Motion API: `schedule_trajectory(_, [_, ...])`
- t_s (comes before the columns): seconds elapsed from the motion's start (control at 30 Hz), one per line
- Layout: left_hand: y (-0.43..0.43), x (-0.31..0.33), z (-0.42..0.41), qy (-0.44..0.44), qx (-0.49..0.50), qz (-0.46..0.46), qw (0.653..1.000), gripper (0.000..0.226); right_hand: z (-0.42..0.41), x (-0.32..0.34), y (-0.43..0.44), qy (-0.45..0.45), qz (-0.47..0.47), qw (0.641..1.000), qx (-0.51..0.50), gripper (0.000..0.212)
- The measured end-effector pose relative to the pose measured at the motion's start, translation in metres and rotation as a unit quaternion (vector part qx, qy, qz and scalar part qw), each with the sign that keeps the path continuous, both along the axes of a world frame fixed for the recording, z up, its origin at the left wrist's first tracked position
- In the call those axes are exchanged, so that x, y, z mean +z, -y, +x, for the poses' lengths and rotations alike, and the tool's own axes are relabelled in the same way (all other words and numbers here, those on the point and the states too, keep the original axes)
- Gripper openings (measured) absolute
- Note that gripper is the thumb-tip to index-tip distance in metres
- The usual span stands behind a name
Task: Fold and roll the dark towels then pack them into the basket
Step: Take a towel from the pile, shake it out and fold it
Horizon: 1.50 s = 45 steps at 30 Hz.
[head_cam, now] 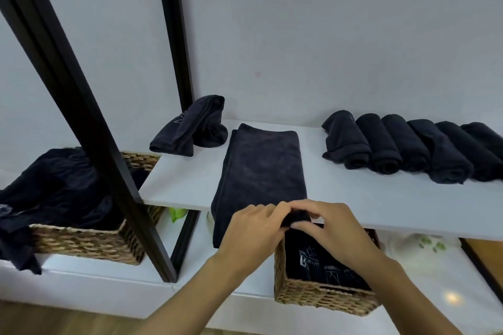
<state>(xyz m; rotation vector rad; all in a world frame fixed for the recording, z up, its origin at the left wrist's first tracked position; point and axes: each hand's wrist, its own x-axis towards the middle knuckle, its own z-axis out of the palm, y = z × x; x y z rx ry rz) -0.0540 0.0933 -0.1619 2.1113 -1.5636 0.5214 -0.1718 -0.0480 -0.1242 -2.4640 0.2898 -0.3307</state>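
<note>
Both left hand (251,227) and right hand (333,228) pinched the folded towel (261,166) at its near end, length running straight away.

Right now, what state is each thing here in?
Flat towel: folded long, near end curled up.
Left hand: pinches that end.
Right hand: pinches that end.
Rolled towels: lined side by side.
Back towel: crumpled, not rolled.
Left basket: heaped with loose towels.
Front basket: holds dark towels.
</note>
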Motion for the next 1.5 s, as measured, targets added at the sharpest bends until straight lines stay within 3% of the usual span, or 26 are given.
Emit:
schedule_trajectory(0.07, [-0.015,-0.002,0.008,-0.013,0.005,0.031,0.999,0.033,-0.003,-0.001,0.004,-0.002,0.015,1.0,-0.023,0.022])
schedule_trajectory(0.13, [-0.03,-0.001,0.021,-0.044,-0.008,0.052,0.998,0.029,-0.009,0.001,0.011,-0.007,0.057,0.997,-0.051,0.017])
schedule_trajectory(0.2, [-0.038,0.008,0.034,-0.149,-0.029,0.057,0.987,0.023,-0.01,0.002,0.017,-0.004,0.094,0.994,-0.061,0.015])
schedule_trajectory(0.3, [-0.037,0.023,0.053,-0.326,-0.043,0.024,0.944,0.025,-0.001,0.003,0.026,-0.011,0.142,0.987,-0.076,0.011])
schedule_trajectory(0.37, [-0.033,0.027,0.066,-0.39,-0.034,0.003,0.92,0.024,0.007,0.002,0.03,-0.011,0.161,0.982,-0.093,0.013])
schedule_trajectory(0.43, [-0.03,0.027,0.074,-0.406,0.001,-0.019,0.913,0.021,0.015,-0.002,0.032,-0.021,0.116,0.986,-0.114,0.02])
schedule_trajectory(0.6, [-0.023,0.016,0.07,-0.288,0.025,-0.036,0.957,0.016,0.021,-0.019,0.024,0.045,-0.1,0.989,-0.098,0.018])
schedule_trajectory(0.67, [-0.02,0.011,0.069,-0.246,0.035,-0.027,0.968,0.01,0.02,-0.026,0.024,0.091,-0.224,0.969,-0.058,0.015])
schedule_trajectory(0.73, [-0.022,0.007,0.071,-0.211,0.059,0.007,0.976,0.013,0.015,-0.032,0.028,0.109,-0.289,0.951,-0.005,0.014])
schedule_trajectory(0.8, [-0.028,0.006,0.07,-0.172,0.059,0.046,0.982,0.033,0.009,-0.033,0.03,0.072,-0.285,0.955,0.027,0.022])
schedule_trajectory(0.9, [-0.041,0.001,0.073,0.006,0.026,0.105,0.994,0.063,0.008,-0.036,0.034,0.021,-0.317,0.948,0.025,0.039])
schedule_trajectory(1.0, [-0.046,-0.007,0.07,0.141,0.037,0.129,0.981,0.056,0.014,-0.033,0.032,0.021,-0.329,0.944,0.017,0.035])
schedule_trajectory(1.13, [-0.041,-0.016,0.064,0.168,0.004,0.08,0.983,0.057,0.019,-0.023,0.035,-0.009,-0.3,0.954,0.027,0.02])
schedule_trajectory(1.23, [-0.039,-0.009,0.069,0.082,-0.028,0.05,0.995,0.043,0.023,-0.007,0.04,-0.045,-0.191,0.98,0.033,0.02])
schedule_trajectory(1.3, [-0.036,0.008,0.073,-0.089,-0.031,0.041,0.995,0.028,0.027,0.002,0.044,-0.07,-0.112,0.991,0.022,0.021])
schedule_trajectory(1.4, [-0.024,0.029,0.092,-0.296,-0.018,0.066,0.953,0.021,0.036,0.002,0.051,-0.085,-0.002,0.996,-0.003,0.015])
schedule_trajectory(1.5, [-0.007,0.037,0.111,-0.369,-0.014,0.097,0.924,0.016,0.048,-0.002,0.056,-0.061,0.029,0.997,-0.041,0.009])
